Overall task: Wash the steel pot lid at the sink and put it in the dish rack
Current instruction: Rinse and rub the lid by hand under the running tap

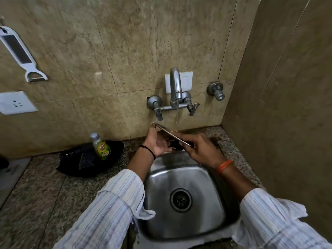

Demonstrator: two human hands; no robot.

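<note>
Slip risk: thin round steel pot lid [172, 134] is held edge-on above the square steel sink [181, 178], under a thin stream from the curved chrome tap [175, 85]. Left hand [158, 143] cups its upper-left rim; right hand [199, 147] pinches the lower-right rim. Wet steel could slide out and drop into the basin. Lid tilts, long axis upper left to lower right, black knob [175, 145] apparently facing down toward the camera.

Dim, warm indoor light with wide-angle bending at the edges.

The steel sink [188, 186] shows soft glare at its rim toward 12 o'clock, and the faucet [175, 87] carries a bright streak. Toward 9 o'clock the wall [107, 42] and the peeler [21, 54] are smeared by motion blur. Corners at 4 and 8 o'clock are darker and stretched.
</note>
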